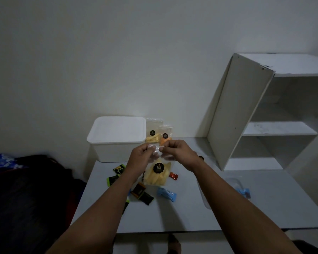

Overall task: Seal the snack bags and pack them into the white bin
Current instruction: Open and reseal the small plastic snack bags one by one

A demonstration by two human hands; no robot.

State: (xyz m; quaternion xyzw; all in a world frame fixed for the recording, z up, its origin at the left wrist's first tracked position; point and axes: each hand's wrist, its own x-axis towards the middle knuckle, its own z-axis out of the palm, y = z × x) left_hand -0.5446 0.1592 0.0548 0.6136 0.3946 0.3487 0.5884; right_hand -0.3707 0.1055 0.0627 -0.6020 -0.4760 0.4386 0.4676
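Both hands, left hand [142, 153] and right hand [174, 149], pinch snack bag [157, 171] top, sealing; two bags [159, 133] beside white bin [116, 136], unpacked.

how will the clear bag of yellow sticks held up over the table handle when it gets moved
The clear plastic bag of yellow snack sticks probably hangs floppy: both hands pinch only its top edge. It looks light for its size, mostly air and puffy sticks. The sticks are likely fragile, so squeezing could crush them.
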